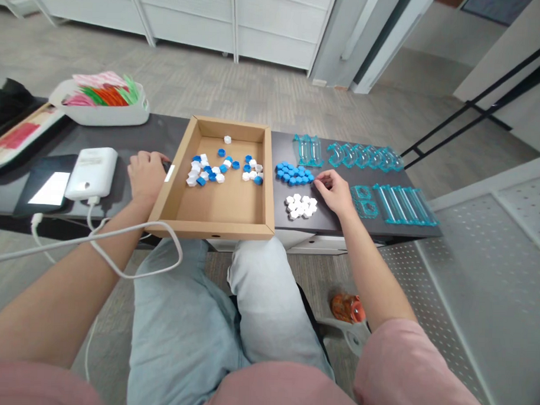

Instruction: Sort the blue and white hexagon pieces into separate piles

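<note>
My right hand (pixel 335 192) is at the right edge of a cluster of blue hexagonal pieces (pixel 293 174), thumb and forefinger closed on a blue piece at the cluster's border. Just below, white hexagonal pieces (pixel 300 207) form a second group on the dark table. My left hand (pixel 147 173) rests on the table by the left wall of a shallow cardboard box (pixel 211 227), its fingers loosely bent with nothing visible in them. Inside the box lie mixed blue and white pieces (pixel 209 169), scattered in its upper half.
Clear teal plastic parts (pixel 405 205) lie in groups at the table's right. On the left are a white charger-like device (pixel 91 172) with cables (pixel 131 228) crossing my left forearm, and a white bin (pixel 111 115) of coloured sticks. An orange-lidded jar (pixel 348 307) stands below.
</note>
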A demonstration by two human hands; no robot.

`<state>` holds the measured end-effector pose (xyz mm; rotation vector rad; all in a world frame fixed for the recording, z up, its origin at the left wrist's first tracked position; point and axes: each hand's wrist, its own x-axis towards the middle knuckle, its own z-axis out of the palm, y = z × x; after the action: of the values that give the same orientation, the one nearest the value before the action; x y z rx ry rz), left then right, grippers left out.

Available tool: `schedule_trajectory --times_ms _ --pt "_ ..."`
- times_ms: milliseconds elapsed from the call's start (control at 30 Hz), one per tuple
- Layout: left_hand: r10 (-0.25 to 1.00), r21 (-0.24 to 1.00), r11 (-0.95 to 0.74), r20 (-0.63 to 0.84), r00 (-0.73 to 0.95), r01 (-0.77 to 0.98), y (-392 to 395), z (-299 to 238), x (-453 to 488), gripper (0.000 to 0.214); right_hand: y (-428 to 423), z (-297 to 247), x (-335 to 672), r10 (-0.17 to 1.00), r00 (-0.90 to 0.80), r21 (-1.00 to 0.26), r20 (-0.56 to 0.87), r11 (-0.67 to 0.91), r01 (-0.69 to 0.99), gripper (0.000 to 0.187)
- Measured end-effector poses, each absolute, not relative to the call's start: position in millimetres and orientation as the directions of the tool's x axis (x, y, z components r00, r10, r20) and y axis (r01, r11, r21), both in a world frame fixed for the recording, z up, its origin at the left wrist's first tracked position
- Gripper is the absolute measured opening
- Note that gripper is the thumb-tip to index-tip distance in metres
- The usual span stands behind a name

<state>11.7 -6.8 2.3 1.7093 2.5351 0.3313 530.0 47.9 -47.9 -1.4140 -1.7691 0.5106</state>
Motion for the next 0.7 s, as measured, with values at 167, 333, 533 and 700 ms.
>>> schedule_trajectory --times_ms 167,333,533,700 --pt "0.929 0.255 0.336 0.067 -0.364 0.907 -7 -2 7 0.055 45 -38 522 0.921 0.006 -0.73 0.388 0.304 0.612 0.036" --pt "0.937 0.283 0.305 0.084 -0.34 0.909 -8 -3 8 0.055 39 11 467 0.84 -0.308 -0.577 0.446 0.533 0.619 0.024" --pt "0.916 0.296 0.309 0.163 -0.366 0.904 -8 -8 12 0.05 55 59 358 0.578 -0.809 -0.096 0.102 0.816 0.571 0.015" --pt "0.916 0.3 0.298 0.178 -0.36 0.906 -9 -9 13 0.05 90 35 323 0.528 -0.842 0.157 -0.115 0.846 0.509 0.009"
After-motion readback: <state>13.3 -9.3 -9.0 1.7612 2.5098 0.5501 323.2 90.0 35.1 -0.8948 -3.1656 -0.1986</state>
